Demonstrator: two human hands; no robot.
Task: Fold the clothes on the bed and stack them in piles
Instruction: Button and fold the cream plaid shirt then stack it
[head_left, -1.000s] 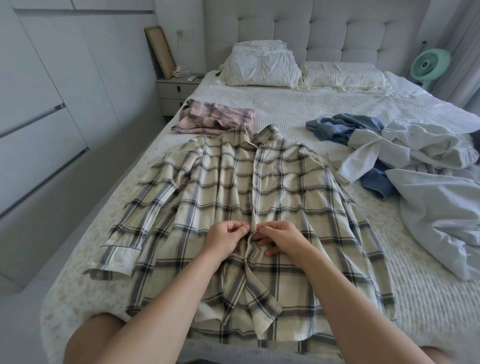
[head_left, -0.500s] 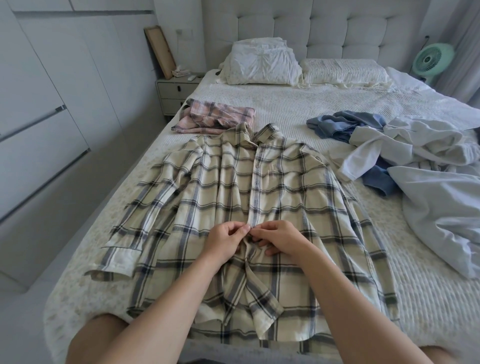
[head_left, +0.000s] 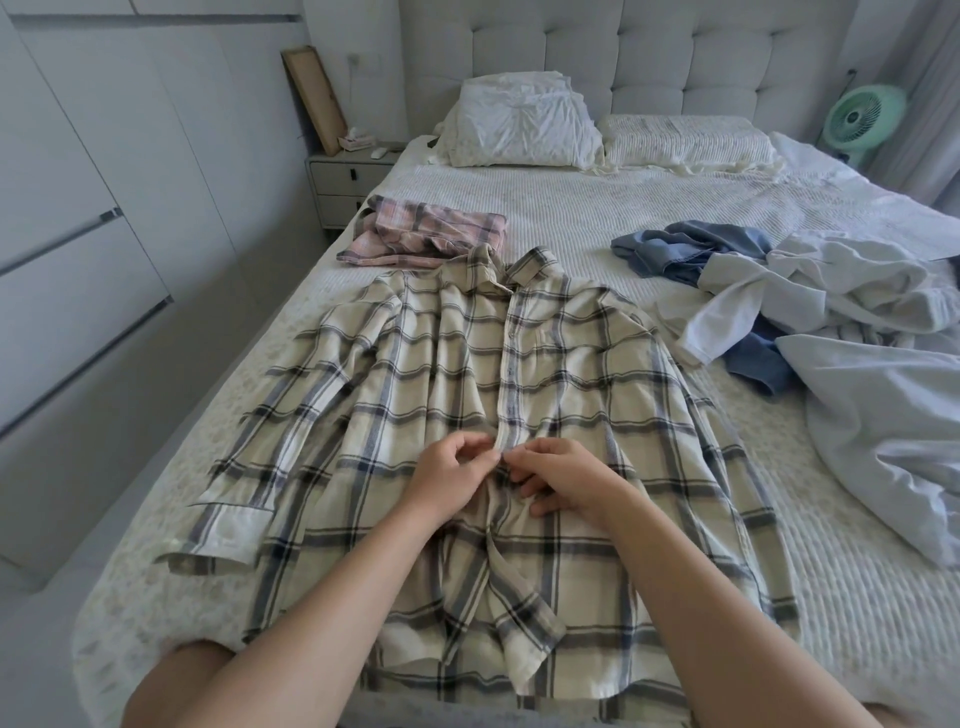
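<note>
The cream plaid shirt (head_left: 519, 395) is your landmark: it lies front-up on the bed (head_left: 857, 597), collar toward the headboard, sleeves spread out to either side, its hem at the near edge of the mattress. Your left hand (head_left: 447, 475) and your right hand (head_left: 563, 475) meet on its button placket, a little below the middle of the shirt. The fingers (head_left: 480, 449) of your left hand are curled and pinch the left edge of the placket; the fingers of your right hand pinch the facing edge, with the lower ones resting on the cloth. The two hands almost touch. Above them the placket looks closed up to the collar; below them the front panels fall open and one flap is folded over on itself.

Just beyond the shirt's collar, on its left side, lies a pink plaid garment (head_left: 431, 234), loosely folded, touching or nearly touching the collar. To the right of the shirt, a blue garment (head_left: 691, 252) and a white garment (head_left: 810, 291) lie tangled together in a heap, the white sleeve reaching close to the shirt's right shoulder. Farther right of the shirt is a pale crumpled sheet (head_left: 893, 431). Beyond the shirt, against the headboard, sit two pillows (head_left: 524, 130).
</note>
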